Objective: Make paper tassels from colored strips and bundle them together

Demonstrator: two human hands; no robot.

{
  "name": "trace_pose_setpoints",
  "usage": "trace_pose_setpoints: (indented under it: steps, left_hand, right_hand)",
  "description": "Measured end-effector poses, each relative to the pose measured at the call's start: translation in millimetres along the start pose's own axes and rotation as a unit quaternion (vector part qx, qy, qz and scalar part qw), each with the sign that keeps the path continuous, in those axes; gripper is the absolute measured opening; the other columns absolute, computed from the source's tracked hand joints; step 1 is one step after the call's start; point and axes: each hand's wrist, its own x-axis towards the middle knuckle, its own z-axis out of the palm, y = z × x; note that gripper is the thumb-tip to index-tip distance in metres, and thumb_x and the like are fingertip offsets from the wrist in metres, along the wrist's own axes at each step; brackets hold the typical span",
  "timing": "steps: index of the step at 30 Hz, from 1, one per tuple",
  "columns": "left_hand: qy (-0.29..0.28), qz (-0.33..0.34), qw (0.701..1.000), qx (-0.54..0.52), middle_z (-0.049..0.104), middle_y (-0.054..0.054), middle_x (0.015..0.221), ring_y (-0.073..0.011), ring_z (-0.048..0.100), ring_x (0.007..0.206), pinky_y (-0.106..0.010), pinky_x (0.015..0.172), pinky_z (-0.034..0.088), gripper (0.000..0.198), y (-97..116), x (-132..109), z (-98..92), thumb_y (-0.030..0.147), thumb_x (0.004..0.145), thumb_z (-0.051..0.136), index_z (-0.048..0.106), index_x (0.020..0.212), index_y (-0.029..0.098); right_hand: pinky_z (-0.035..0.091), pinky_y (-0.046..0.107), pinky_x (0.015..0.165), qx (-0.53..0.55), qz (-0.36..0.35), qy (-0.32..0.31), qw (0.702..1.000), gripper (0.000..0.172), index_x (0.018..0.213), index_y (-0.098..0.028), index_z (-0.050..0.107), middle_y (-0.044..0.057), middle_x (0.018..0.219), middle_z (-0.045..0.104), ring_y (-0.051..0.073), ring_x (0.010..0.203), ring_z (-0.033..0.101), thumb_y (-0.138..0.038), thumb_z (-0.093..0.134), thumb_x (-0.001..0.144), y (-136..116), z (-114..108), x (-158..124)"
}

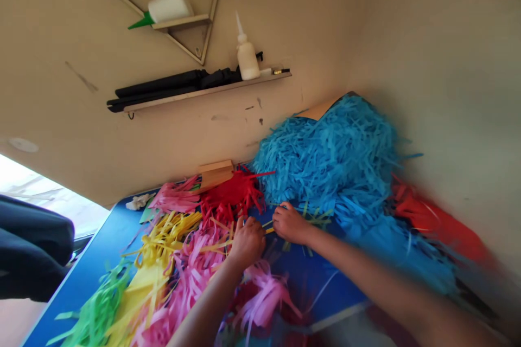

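My left hand [247, 241] is closed, its fingers curled together above the pink paper strips [203, 252] on the blue table. Close to its right, my right hand [290, 223] is closed too, fingers pinched. A narrow yellow paper strip [269, 230] spans the small gap between the hands, an end at each. Thin yellow-green strips [319, 219] stick out behind the right hand. Just beyond the hands lies a heap of red paper strips [232, 192]. Fingertips are small and partly hidden.
A large pile of blue shredded paper [329, 152] fills the back right, with red paper [439, 222] beside it. Yellow [166, 236] and green strips [97, 303] lie left on the blue table [87, 252]. A wall shelf [211, 89] carries a white bottle [247, 57]. Someone's dark-clothed legs [32, 249] are at left.
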Motion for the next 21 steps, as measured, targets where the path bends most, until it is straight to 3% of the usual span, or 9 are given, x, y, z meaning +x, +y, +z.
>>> trace_pose_setpoints:
  steps: [6,9,12,21]
  left_hand:
    - [0.033,-0.013,0.999,0.007,0.069,-0.007,0.083,-0.0247,0.056,0.095,-0.050,0.100,0.031,0.020,-2,-2,8.9,0.017,0.089,0.052,0.071,0.084,0.021]
    - [0.046,-0.024,0.999,0.005,0.069,-0.006,0.082,-0.0239,0.056,0.094,-0.049,0.100,0.031,0.023,0,-7,12.3,0.016,0.091,0.050,0.070,0.082,0.021]
    - [0.055,-0.038,0.998,0.002,0.070,-0.006,0.082,-0.0245,0.057,0.094,-0.049,0.097,0.031,0.025,0,-13,14.7,0.018,0.094,0.049,0.070,0.080,0.020]
    - [0.049,-0.061,0.996,-0.040,0.074,-0.004,0.090,-0.0261,0.058,0.099,-0.048,0.096,0.031,0.022,-9,-20,19.5,0.023,0.094,0.053,0.074,0.088,0.026]
  right_hand:
    - [0.030,0.045,0.096,-0.002,0.023,0.012,1.000,0.014,0.088,-0.018,0.072,0.008,0.094,0.068,0.024,0.100,0.052,-0.025,0.060,0.089,-4,0,2]
    - [0.027,0.047,0.100,-0.008,0.030,0.028,0.999,0.017,0.097,-0.017,0.070,0.010,0.102,0.067,0.025,0.105,0.050,-0.023,0.054,0.095,-17,4,0]
    - [0.030,0.045,0.097,-0.007,0.047,0.028,0.998,0.025,0.092,-0.015,0.069,0.011,0.095,0.068,0.024,0.097,0.052,-0.015,0.045,0.098,-23,10,-4]
    - [0.031,0.041,0.091,0.039,0.043,0.002,0.998,0.020,0.095,-0.017,0.070,0.009,0.097,0.069,0.023,0.098,0.053,-0.026,0.052,0.099,-1,8,-11]
